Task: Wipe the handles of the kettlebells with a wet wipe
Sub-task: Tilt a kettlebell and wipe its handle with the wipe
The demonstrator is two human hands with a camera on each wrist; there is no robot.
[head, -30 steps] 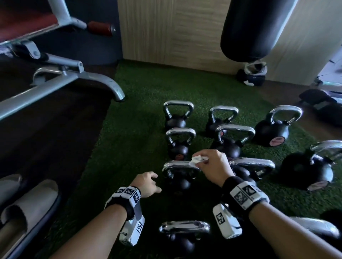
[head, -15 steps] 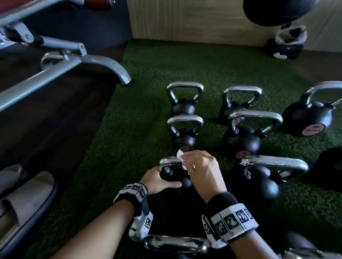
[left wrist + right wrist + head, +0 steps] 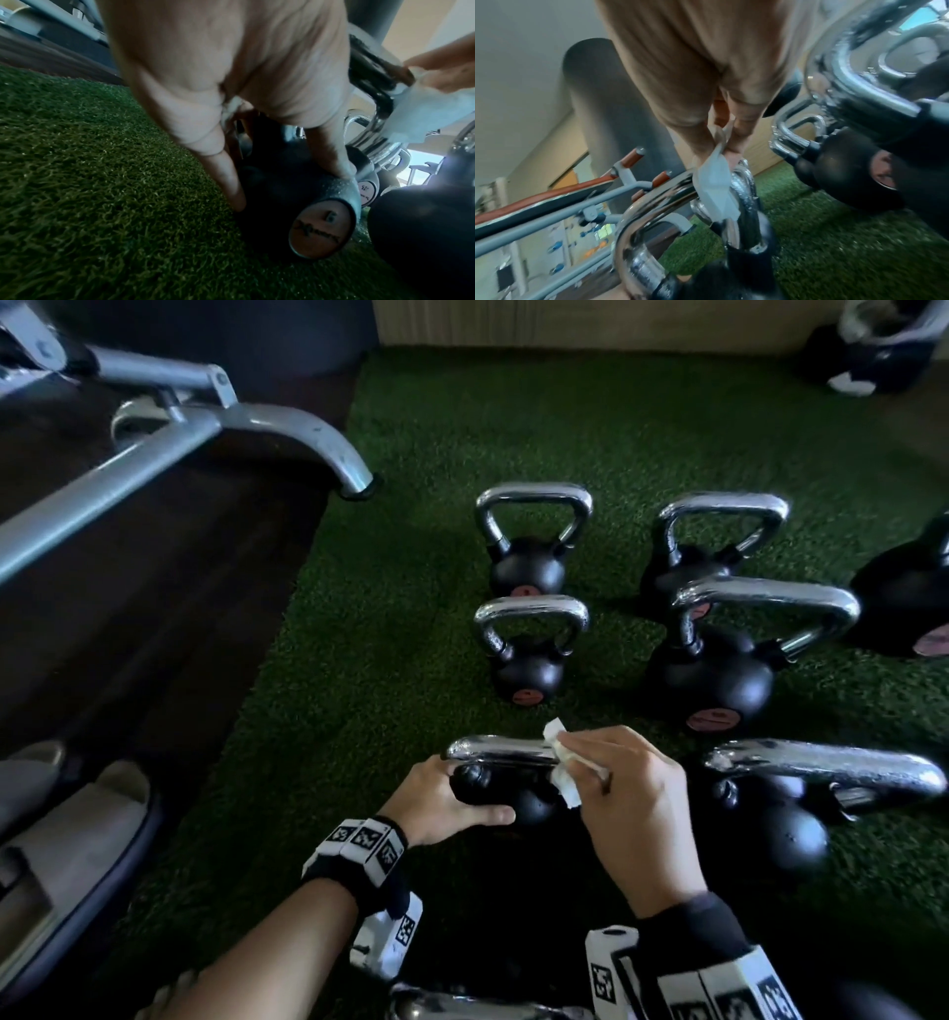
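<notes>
Head view: a person crouches over rows of black kettlebells with chrome handles standing on a green turf mat (image 3: 400,618).
Kettlebell in hand: the near one (image 3: 518,801) in the left column, toward the mat's near edge; its chrome handle (image 3: 495,748) runs left to right.
Left hand: the left hand (image 3: 444,801) grips this kettlebell's black body just under the handle's left end, thumb stretched across the near side; the left wrist view shows the fingers (image 3: 226,182) reaching down the ball beside a round plate marked 6.
Right hand: the right hand (image 3: 634,806) pinches a white wet wipe (image 3: 562,765) between thumb and fingers.
Wet wipe: pressed on the right end of the handle, draped over the bend where the bar turns down, as the right wrist view shows (image 3: 714,186).
Other kettlebells: 2 smaller ones (image 3: 531,557) stand behind in the same column; larger ones (image 3: 719,670) stand to the right, and another handle shows at the bottom edge.
Beyond the mat: a grey bench frame (image 3: 169,439) on dark floor past the mat's left edge.
</notes>
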